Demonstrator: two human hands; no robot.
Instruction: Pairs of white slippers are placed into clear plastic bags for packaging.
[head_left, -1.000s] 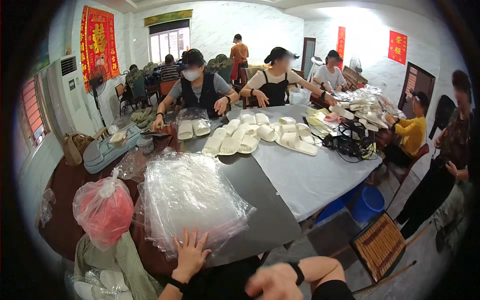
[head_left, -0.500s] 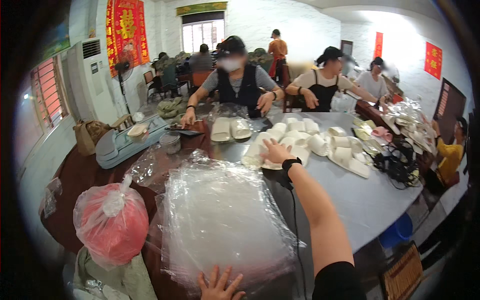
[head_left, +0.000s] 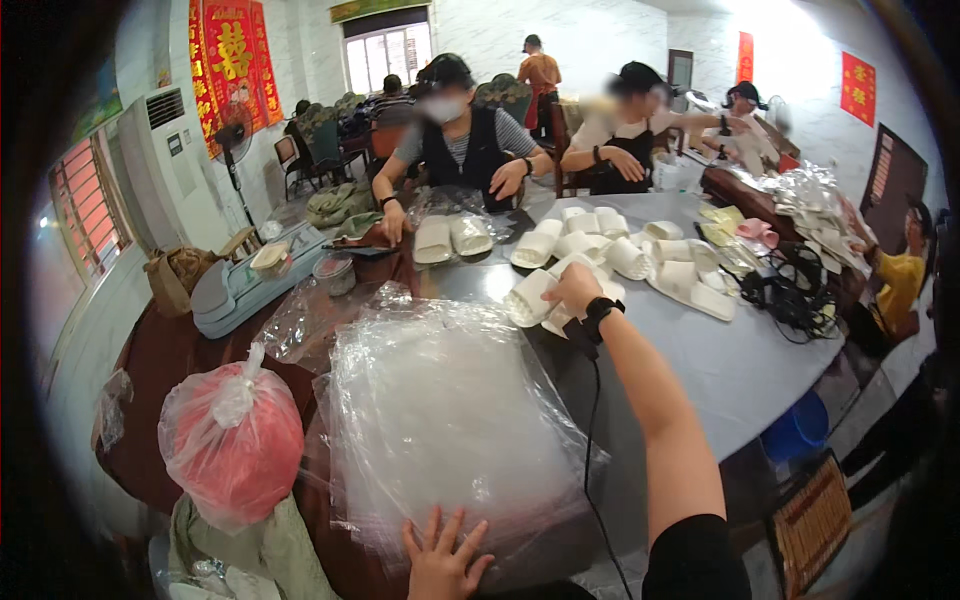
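Right hand [head_left: 572, 288], at the end of an outstretched arm with a black wristband, rests with fingers curled over a pair of white slippers [head_left: 545, 300] lying on the grey counter [head_left: 740, 370]; whether it actually grips them cannot be told. Left hand [head_left: 442, 558], fingers spread flat, presses the near edge of a stack of clear plastic bags [head_left: 440, 430], which lies between the person and the slippers. More white slippers [head_left: 640, 255] lie spread beyond the right hand. A red bundle in a plastic bag [head_left: 235, 450] stands left of the stack. A tangle of black cords [head_left: 800, 295] lies to the right. Other people sit across the counter.
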